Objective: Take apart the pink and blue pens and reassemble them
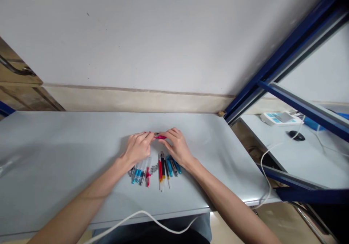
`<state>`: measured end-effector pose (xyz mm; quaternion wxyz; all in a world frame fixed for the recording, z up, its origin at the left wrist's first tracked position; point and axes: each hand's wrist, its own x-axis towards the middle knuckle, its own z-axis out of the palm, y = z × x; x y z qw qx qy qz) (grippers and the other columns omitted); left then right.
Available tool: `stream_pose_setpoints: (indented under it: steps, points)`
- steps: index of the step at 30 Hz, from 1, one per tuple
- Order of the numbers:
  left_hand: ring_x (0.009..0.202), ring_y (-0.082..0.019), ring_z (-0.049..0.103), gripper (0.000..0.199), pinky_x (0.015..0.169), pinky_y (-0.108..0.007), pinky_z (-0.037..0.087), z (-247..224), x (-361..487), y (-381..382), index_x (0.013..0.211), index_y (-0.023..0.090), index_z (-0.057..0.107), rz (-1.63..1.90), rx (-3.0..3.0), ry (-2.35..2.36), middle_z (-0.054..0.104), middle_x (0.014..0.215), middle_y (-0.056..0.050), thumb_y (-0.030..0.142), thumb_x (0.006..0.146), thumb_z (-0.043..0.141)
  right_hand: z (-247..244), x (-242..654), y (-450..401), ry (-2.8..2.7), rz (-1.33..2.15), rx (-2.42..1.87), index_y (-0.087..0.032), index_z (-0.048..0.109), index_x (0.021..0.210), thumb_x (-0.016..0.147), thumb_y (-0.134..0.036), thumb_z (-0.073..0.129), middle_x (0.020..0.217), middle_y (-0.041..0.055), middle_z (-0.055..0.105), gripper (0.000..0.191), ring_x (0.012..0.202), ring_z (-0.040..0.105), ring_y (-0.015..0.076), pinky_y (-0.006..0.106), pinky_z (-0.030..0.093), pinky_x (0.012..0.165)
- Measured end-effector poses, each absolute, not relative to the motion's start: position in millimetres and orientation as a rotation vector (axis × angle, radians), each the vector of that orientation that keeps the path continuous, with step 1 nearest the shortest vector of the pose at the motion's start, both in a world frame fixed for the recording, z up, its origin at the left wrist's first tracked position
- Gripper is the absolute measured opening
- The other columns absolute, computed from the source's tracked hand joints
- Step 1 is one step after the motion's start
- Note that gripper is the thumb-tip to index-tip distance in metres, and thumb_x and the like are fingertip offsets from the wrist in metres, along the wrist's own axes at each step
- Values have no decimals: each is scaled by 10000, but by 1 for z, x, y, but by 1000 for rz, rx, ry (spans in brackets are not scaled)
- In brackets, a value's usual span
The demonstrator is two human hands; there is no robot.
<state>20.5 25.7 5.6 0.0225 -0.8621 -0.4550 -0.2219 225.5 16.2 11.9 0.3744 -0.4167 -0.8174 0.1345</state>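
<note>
A pinkish-red pen part [160, 137] spans the gap between my two hands, above the far half of the grey table. My left hand [139, 147] has its fingers closed round one end, and my right hand [176, 146] pinches the other. A dark bit shows just behind it, too small to name. Below my left hand lie clear pen barrels [141, 173] with blue, black and red grips. Red and black ink refills [163, 169] lie side by side between my wrists. Blue and grey pen parts [173, 167] sit partly under my right hand, close to small grey springlike pieces [154, 168].
The grey table [68, 156] meets a white wall [152, 36]. A blue metal frame [245, 91] rises at right, beyond which a second table holds a white device [282, 118] and a black mouse [296, 135]. A white cable [147, 213] crosses the front edge.
</note>
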Motion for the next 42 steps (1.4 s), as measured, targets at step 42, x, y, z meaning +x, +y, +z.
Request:
stream_pose_setpoints:
  steps: [42]
  points:
    - [867,-221,604,299,755,-348,436,2,1,41,943,188,668,-791,-2524,-1305,659,878,-41,-38,873,485,16,242,13,-2088,366,-1220,-192,649,878,1060,-287,446,709,17,570,289,615,513,157,264,360,627]
